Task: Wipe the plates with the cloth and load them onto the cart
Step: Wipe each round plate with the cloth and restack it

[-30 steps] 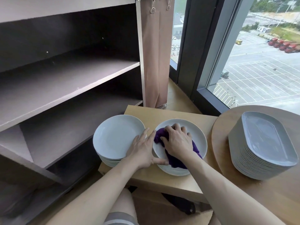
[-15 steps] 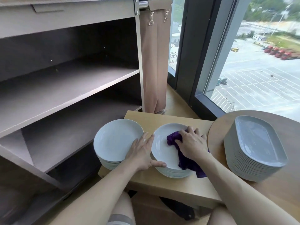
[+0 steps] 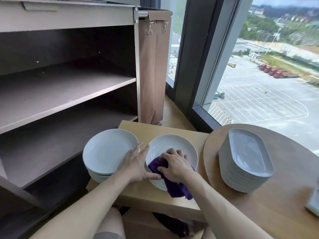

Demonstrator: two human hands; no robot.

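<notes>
Two stacks of round plates stand side by side near the front edge of the table (image 3: 165,128), the left stack (image 3: 107,149) at its left edge beside the cart (image 3: 69,94). The right hand (image 3: 174,165) works on the top plate (image 3: 172,144) of the other stack. Its fingers are curled over the bunched cloth (image 3: 174,188) and its thumb pinches it, pressing it onto the plate's near-left part, while the cloth's loose tail hangs over the near rim. The left hand (image 3: 136,163) lies with fingers straight and slightly spread along the plate's left rim, thumb on the near rim, gripping nothing. We judge that it braces the stack so the wiping stroke cannot slide the plate. Leaving the plate on its stack gives a firm backing to press against, and the cart close by shortens the later transfer. No shelf in view carries a plate yet. Since half a second earlier, the cloth hand has swept from the plate's right side to its near-left, while the left hand has kept its place. A stack of platters (image 3: 248,159) waits at the left edge of the round table (image 3: 293,195).
</notes>
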